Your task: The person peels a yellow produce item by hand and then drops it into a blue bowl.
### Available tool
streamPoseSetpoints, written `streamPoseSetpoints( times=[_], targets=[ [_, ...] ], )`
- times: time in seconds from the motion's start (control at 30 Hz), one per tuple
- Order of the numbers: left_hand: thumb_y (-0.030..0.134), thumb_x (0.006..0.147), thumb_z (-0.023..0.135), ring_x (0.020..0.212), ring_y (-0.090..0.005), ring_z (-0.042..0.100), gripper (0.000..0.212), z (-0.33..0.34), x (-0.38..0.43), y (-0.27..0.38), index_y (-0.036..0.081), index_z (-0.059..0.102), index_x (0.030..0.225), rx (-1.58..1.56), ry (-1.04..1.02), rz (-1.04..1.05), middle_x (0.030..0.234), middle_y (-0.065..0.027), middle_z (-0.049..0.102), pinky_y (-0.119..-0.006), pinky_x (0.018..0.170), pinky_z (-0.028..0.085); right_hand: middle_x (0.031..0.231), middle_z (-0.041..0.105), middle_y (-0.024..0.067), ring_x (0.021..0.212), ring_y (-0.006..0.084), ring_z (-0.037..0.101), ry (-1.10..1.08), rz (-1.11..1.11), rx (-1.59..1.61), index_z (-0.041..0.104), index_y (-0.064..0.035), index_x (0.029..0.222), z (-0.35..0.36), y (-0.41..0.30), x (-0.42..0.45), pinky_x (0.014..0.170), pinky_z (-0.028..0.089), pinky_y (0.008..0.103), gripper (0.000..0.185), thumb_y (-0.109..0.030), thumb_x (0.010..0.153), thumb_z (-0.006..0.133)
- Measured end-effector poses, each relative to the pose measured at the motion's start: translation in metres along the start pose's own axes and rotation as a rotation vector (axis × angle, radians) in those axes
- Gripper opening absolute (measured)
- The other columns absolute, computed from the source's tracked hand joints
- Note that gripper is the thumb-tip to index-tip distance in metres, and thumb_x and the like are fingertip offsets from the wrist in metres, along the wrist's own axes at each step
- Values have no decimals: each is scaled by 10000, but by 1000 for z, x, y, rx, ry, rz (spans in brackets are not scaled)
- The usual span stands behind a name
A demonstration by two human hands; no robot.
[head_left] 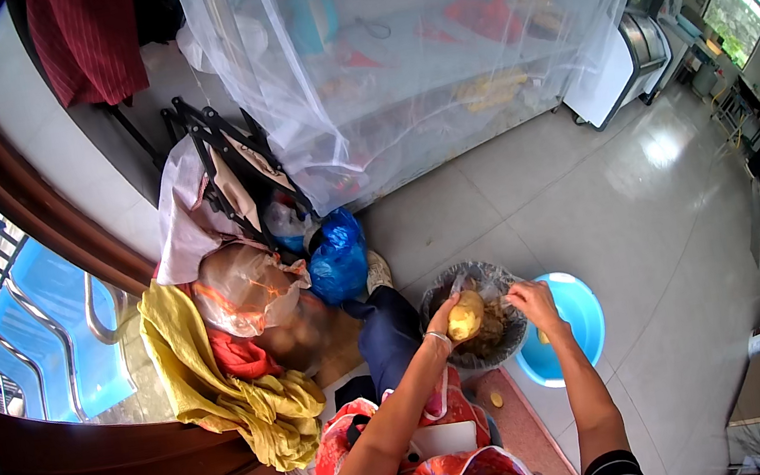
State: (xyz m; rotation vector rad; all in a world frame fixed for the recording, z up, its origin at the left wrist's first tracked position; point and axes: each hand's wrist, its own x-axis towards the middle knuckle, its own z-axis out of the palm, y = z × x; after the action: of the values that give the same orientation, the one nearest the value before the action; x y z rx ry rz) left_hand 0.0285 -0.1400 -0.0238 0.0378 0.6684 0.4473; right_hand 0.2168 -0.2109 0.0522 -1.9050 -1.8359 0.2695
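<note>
My left hand (445,320) grips a yellow, mostly peeled potato (465,317) over a waste bin (433,296) lined with a clear plastic bag. Brown peelings (491,339) lie inside the bin. My right hand (536,303) is beside the potato, above the bin's right side, with its fingertips drawn together. Whatever may be between those fingers is too small to make out. A light-blue basin (591,331) stands right of the bin, partly covered by my right forearm. Something yellow (543,336) shows in it next to that forearm.
A small yellow piece (496,399) lies on a reddish mat (525,422). Left of my leg are a blue plastic bag (339,258), a clear bag (241,295), a yellow woven sack (184,355) and a folded frame (229,164). Clear sheeting (399,72) covers a display case ahead.
</note>
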Motion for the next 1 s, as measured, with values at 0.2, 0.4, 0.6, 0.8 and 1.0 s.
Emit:
streamPoseSetpoints(
  times=[0.2, 0.4, 0.6, 0.8, 1.0],
  targets=[
    [384, 754, 626, 747, -235, 621, 412, 2, -3, 5, 60, 558, 1001, 51, -8, 6, 889, -98, 621, -380, 657, 528, 687, 576, 44, 686, 216, 562, -155, -147, 157, 567, -73, 725, 1, -39, 2, 702, 375, 349, 160, -225, 759, 602],
    [348, 787, 593, 831, -240, 615, 419, 4, -9, 6, 25, 541, 1048, 105, -76, -34, 958, -121, 613, -354, 735, 510, 686, 557, 78, 616, 216, 527, -221, -40, 309, 585, -26, 738, -1, -19, 17, 563, 401, 319, 168, -187, 744, 634],
    [346, 797, 581, 921, -278, 586, 445, 12, -14, 6, 27, 518, 1100, 55, -187, -93, 1038, -142, 587, -413, 798, 478, 666, 539, 75, 592, 178, 513, -110, 252, 297, 573, -6, 744, -16, 27, 10, 556, 402, 295, 161, -153, 734, 639],
    [435, 793, 546, 931, -292, 572, 495, 11, -18, 10, 51, 521, 1104, -38, -103, -99, 1056, -135, 580, -437, 789, 470, 694, 542, 62, 626, 205, 514, -89, -135, 254, 568, -26, 730, -13, -39, 4, 597, 396, 303, 154, -165, 745, 631],
    [421, 790, 553, 922, -293, 575, 486, 3, -15, 11, 57, 520, 1112, -12, -188, -139, 1053, -138, 581, -427, 781, 468, 669, 545, 71, 627, 240, 520, -13, -137, 134, 551, -27, 693, -3, -11, 6, 612, 392, 344, 163, -161, 732, 635]
  ],
)
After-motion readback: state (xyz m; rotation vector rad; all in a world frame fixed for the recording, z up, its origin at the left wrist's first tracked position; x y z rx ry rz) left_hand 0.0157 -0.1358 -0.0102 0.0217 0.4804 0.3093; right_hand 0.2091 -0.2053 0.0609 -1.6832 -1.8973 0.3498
